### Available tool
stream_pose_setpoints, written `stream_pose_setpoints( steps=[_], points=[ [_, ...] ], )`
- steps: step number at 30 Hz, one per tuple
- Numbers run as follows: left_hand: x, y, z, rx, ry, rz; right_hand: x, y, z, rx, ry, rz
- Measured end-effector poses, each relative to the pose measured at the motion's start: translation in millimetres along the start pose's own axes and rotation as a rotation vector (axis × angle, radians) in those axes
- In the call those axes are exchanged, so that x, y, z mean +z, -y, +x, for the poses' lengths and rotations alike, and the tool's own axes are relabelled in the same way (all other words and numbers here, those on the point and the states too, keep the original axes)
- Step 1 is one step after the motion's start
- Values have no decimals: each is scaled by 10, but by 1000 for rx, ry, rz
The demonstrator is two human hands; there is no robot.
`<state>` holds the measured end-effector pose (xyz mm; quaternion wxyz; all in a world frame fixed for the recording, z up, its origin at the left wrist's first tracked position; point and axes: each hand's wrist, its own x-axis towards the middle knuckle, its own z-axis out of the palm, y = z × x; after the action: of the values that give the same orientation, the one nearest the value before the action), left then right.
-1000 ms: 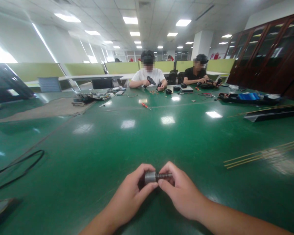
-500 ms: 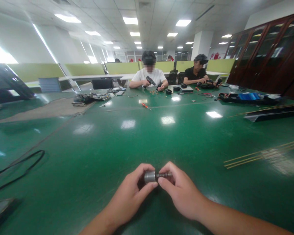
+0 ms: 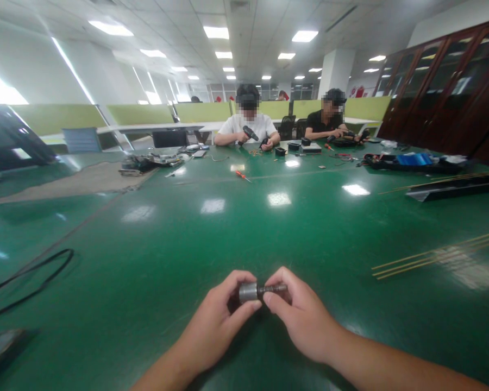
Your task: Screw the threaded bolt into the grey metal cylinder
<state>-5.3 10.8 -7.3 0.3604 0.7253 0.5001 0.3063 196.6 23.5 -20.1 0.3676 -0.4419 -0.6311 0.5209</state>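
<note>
A short grey metal cylinder [image 3: 248,291] lies sideways in the grip of my left hand [image 3: 214,317], between the bent fingers above and the thumb below. Out of its right end runs a thin dark ridged shaft [image 3: 270,289]. My right hand [image 3: 303,320] pinches this shaft with forefinger and thumb, close to the cylinder. Whether cylinder and shaft are one piece I cannot tell. Both hands are low in the middle of the head view, over the green tabletop [image 3: 179,233].
Thin yellowish rods [image 3: 436,252] lie to the right, a black cable loop [image 3: 61,271] to the left. Farther off are an orange screwdriver [image 3: 241,175] and a dark channel-shaped piece [image 3: 452,189]. Across the table sit two people; one holds a power drill [image 3: 250,133].
Both hands keep their grip in nearly the same place. Slightly more of the shaft shows between my right forefinger and thumb.
</note>
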Motion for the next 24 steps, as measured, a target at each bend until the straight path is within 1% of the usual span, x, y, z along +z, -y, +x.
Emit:
stream_pose_setpoints(
  steps=[12,24],
  points=[
    [2,-9,19,-15,-18,-35,5,-50,12,14,7,71],
    [10,38,8,-22,-32,-47,6,-53,9,13,2,95]
  ],
)
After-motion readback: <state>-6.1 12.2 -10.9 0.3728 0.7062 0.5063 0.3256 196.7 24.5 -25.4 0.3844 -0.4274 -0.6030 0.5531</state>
